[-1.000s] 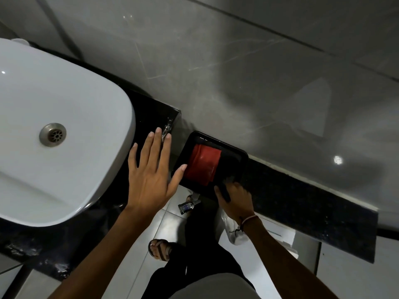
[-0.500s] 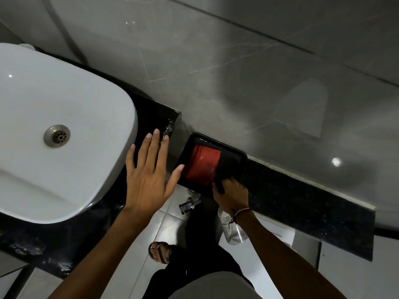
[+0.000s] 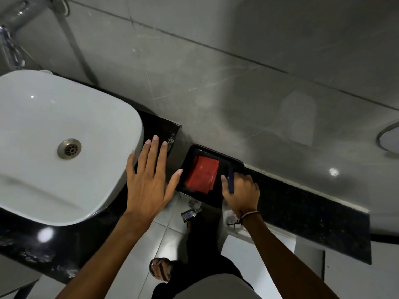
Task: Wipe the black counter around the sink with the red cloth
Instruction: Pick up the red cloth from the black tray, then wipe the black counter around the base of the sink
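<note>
The folded red cloth (image 3: 203, 176) lies inside a black tray (image 3: 216, 152) on a lower black ledge (image 3: 313, 212), right of the sink counter. My right hand (image 3: 243, 192) is at the tray's right near corner, fingers curled around a thin dark blue bar (image 3: 231, 180); it is beside the cloth and not touching it. My left hand (image 3: 149, 180) is open and flat over the black counter (image 3: 158, 128), between the white sink (image 3: 43, 169) and the tray, its thumb reaching toward the tray's left edge.
The sink's metal drain (image 3: 69, 148) sits mid-basin, with a chrome tap (image 3: 10, 29) at top left. Grey wall tiles run behind. Below are white floor tiles, my sandalled foot (image 3: 160, 269) and a small metal object (image 3: 191, 213) under the tray.
My right hand has shifted slightly up along the tray's right side, and the dark blue bar now shows in its fingers. My left hand has stayed spread over the counter.
</note>
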A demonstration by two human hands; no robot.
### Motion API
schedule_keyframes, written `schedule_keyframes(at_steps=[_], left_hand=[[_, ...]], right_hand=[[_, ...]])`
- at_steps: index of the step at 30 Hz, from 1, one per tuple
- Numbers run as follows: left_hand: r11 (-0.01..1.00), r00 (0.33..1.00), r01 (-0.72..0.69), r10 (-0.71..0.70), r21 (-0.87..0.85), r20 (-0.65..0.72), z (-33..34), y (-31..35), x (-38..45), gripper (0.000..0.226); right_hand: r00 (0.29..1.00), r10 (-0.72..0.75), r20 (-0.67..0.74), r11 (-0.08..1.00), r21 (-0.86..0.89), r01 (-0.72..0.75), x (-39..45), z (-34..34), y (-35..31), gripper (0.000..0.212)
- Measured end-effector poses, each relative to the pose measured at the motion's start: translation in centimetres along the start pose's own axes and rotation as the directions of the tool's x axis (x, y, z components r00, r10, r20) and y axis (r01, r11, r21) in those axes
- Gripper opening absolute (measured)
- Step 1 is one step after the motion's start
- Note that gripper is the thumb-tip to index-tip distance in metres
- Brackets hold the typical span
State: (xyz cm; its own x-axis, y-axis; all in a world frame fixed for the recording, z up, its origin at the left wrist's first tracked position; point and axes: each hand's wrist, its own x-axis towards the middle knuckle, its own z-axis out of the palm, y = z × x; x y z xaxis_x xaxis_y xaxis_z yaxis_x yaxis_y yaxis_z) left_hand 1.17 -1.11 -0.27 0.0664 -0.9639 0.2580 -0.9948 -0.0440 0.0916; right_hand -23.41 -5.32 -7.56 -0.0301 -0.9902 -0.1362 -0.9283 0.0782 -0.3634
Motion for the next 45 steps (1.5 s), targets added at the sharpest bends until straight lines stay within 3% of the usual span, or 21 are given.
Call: schedule_keyframes(at_steps=[3,5,10,14,16,18,20,22,27,30,34,36,38,41,45], left_hand=[[1.000,1.000,0.008,-0.007,0.017,-0.015,-0.2,-0.2,0.1,0.072],[0.999,1.000,0.010,-0.009,0.036,-0.014,-0.3,-0.4,0.2,0.073],[0.999,1.000,0.014,-0.014,0.050,-0.006,-0.1,-0.3,0.5,0.074],[0.998,1.000,0.009,-0.009,0.054,-0.008,0.1,-0.1,0.8,0.073],[0.999,1.000,0.013,-0.012,0.047,-0.010,0.1,0.0,0.8,0.073],[0.999,1.000,0.021,-0.020,0.034,-0.011,0.2,0.1,0.8,0.073],[0.999,1.000,0.024,-0.024,0.032,0.001,0.4,0.0,0.9,0.073],[0.999,1.000,0.024,-0.024,0.039,0.016,0.5,-0.3,0.9,0.073],[0.998,0.997,0.044,-0.047,0.054,0.061,0.1,-2.0,0.9,0.075],[0.995,0.994,0.086,-0.090,0.056,0.069,-0.8,-3.1,0.8,0.075],[0.991,0.992,0.115,-0.119,0.061,0.052,-2.1,-4.9,0.4,0.072],[0.988,0.989,0.143,-0.146,0.064,0.039,-3.0,-6.1,-0.1,0.072],[0.985,0.986,0.162,-0.164,0.066,0.032,-3.7,-7.2,-0.8,0.072],[0.984,0.983,0.169,-0.173,0.063,0.061,-4.7,-9.2,-2.2,0.073],[0.984,0.969,0.175,-0.175,0.016,0.171,-4.8,-11.8,-4.9,0.076]], right_hand=[[0.988,-0.002,-0.152,0.990,0.141,0.024,1.4,-0.7,0.0,0.056],[0.984,0.000,-0.180,0.981,0.192,0.035,2.7,-0.9,-0.1,0.058],[0.994,-0.040,-0.105,0.977,0.203,0.061,5.5,0.9,0.8,0.072],[0.997,0.076,-0.014,0.943,0.327,-0.067,5.3,1.5,1.6,0.088],[0.978,0.206,-0.022,0.874,0.454,-0.174,3.0,2.2,2.1,0.090],[0.946,0.323,0.023,0.774,0.569,-0.278,-0.2,3.8,2.1,0.069],[0.924,0.342,0.171,0.724,0.579,-0.375,-2.5,5.9,1.5,0.044],[0.885,0.327,0.331,0.674,0.575,-0.464,-2.5,7.6,0.5,0.034],[0.731,0.473,0.492,0.414,0.608,-0.678,2.4,9.0,-3.3,0.058],[0.644,0.564,0.516,0.281,0.614,-0.738,3.7,9.2,-5.0,0.070],[0.629,0.590,0.506,0.212,0.654,-0.726,3.8,9.7,-6.4,0.052],[0.674,0.575,0.464,0.210,0.712,-0.670,3.5,9.4,-7.8,0.039],[0.767,0.530,0.362,0.260,0.792,-0.553,3.0,8.3,-9.2,0.029],[0.952,0.296,0.081,0.498,0.837,-0.226,2.7,5.2,-11.6,0.031],[0.979,0.000,-0.204,0.830,0.546,0.114,6.9,2.6,-16.4,0.063]])
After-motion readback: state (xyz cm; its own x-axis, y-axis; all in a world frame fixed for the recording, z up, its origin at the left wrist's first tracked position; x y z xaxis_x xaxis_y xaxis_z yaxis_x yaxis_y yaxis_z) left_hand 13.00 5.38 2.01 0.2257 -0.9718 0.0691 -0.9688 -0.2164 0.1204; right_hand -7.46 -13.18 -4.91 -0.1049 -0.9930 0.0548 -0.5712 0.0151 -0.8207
